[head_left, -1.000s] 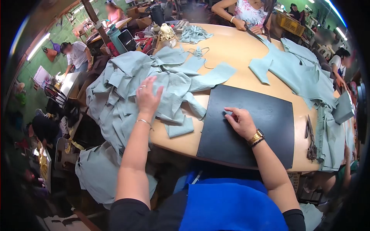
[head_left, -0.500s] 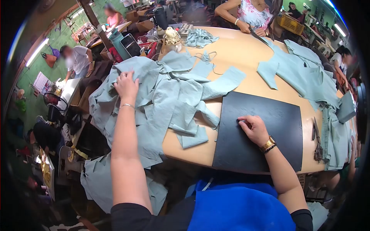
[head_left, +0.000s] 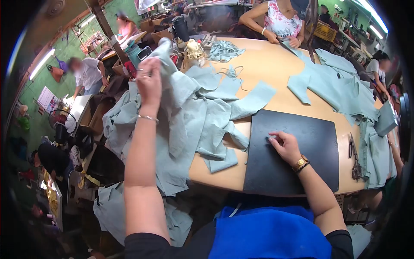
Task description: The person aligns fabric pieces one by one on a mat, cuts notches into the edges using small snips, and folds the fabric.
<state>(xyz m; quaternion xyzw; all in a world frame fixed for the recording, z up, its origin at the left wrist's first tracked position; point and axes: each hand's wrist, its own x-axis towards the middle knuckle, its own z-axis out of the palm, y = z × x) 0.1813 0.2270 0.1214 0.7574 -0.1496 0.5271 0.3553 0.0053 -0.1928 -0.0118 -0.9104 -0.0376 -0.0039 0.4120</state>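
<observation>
My left hand (head_left: 149, 80) is closed on a pale grey-green fabric piece (head_left: 177, 88), lifting its upper end off the heap of the same cloth (head_left: 207, 123) at the table's left edge. Over the black mat (head_left: 293, 168), my right hand (head_left: 285, 146) is pinched, with a small dark thing at the fingertips that is too small to name. A gold watch sits on that wrist. Cut fabric strips (head_left: 222, 160) lie between the heap and the mat.
Scissors (head_left: 355, 155) lie right of the mat. More cloth (head_left: 340, 93) covers the table's right side, near a grey-green block (head_left: 385, 119). Across the table a person (head_left: 282, 26) cuts fabric with a blade. A cream figurine (head_left: 195, 49) stands at the back left.
My left hand went from lying spread on the heap to gripping a fabric piece and raising it. My right hand stays over the mat in nearly the same pose.
</observation>
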